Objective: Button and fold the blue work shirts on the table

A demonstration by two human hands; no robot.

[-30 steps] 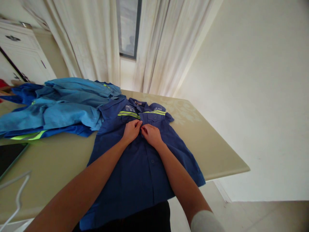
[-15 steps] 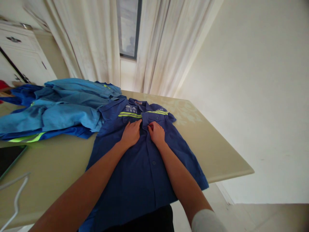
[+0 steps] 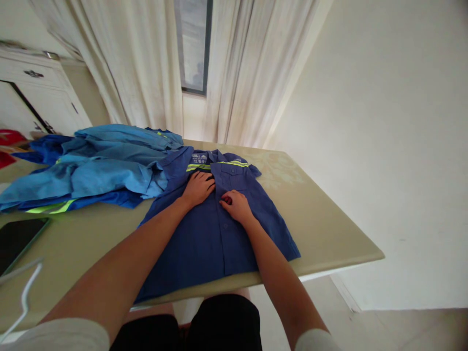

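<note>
A dark blue short-sleeved work shirt (image 3: 190, 248) lies front up, with yellow-green reflective stripes across its chest and its collar pointing away from me. My left hand (image 3: 199, 187) rests on the shirt's left front below the stripe, fingers stretched out on the cloth beside the button placket. Just right of the placket, my right hand (image 3: 237, 204) touches the cloth below the chest pocket. Its fingers are loosely curled, with a gap between thumb and forefinger and no cloth visible there.
Light blue and darker blue garments (image 3: 102, 170) are heaped at the left of the table (image 3: 314, 219). Nearer me lie a dark flat tablet-like device (image 3: 22, 239) and a white wire hanger (image 3: 25, 297). A wall (image 3: 402, 146) stands to the right, with curtains (image 3: 139, 63) behind.
The shirt has shifted away from me, so its hem, formerly over the near edge, now lies on the table. My right hand has slid lower along the placket and its fingers have loosened.
</note>
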